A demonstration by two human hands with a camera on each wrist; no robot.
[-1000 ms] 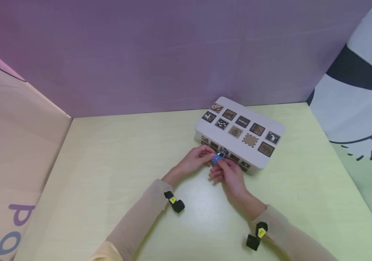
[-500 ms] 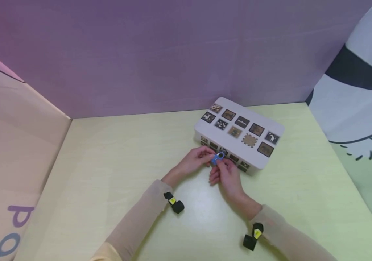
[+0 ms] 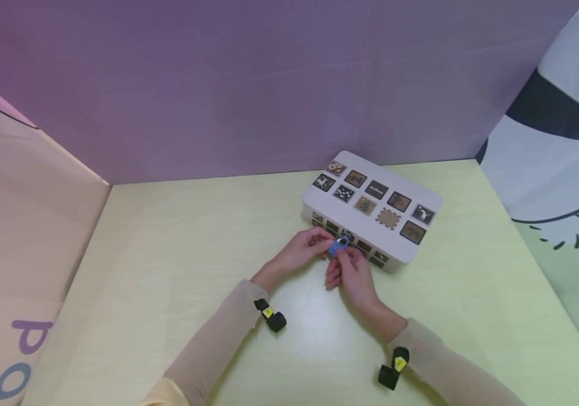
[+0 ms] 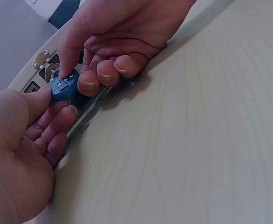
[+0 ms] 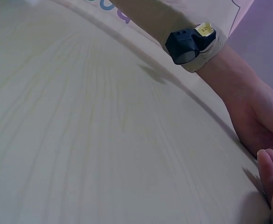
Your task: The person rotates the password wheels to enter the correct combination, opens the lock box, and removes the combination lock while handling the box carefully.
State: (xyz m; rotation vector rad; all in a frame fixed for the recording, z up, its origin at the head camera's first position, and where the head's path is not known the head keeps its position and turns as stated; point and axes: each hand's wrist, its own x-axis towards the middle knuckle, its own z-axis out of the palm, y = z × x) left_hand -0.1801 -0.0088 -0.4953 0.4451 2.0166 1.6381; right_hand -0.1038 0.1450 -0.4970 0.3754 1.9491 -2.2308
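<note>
A small blue combination padlock [image 3: 337, 247] is held at the front side of a white box [image 3: 365, 197] printed with square pictures. My left hand [image 3: 301, 250] pinches the padlock's left edge between thumb and fingers. On its dial face [image 4: 64, 80] rests the thumb of my right hand [image 3: 358, 276], whose other fingers are curled below. In the left wrist view, a gold-coloured metal clasp [image 4: 42, 59] shows on the box just behind the padlock. Whether the shackle runs through a clasp cannot be told. The right wrist view shows only part of the hands, without the padlock.
The pale wooden table [image 3: 167, 254] extends around the box. A purple backdrop [image 3: 269, 84] rises close behind the box, with printed panels at the left [image 3: 25, 186] and right [image 3: 564, 169]. Each sleeve carries a black wrist camera [image 3: 271, 317].
My right wrist has shifted slightly to the left, its fingers staying at the padlock. The left hand, padlock and box have hardly moved.
</note>
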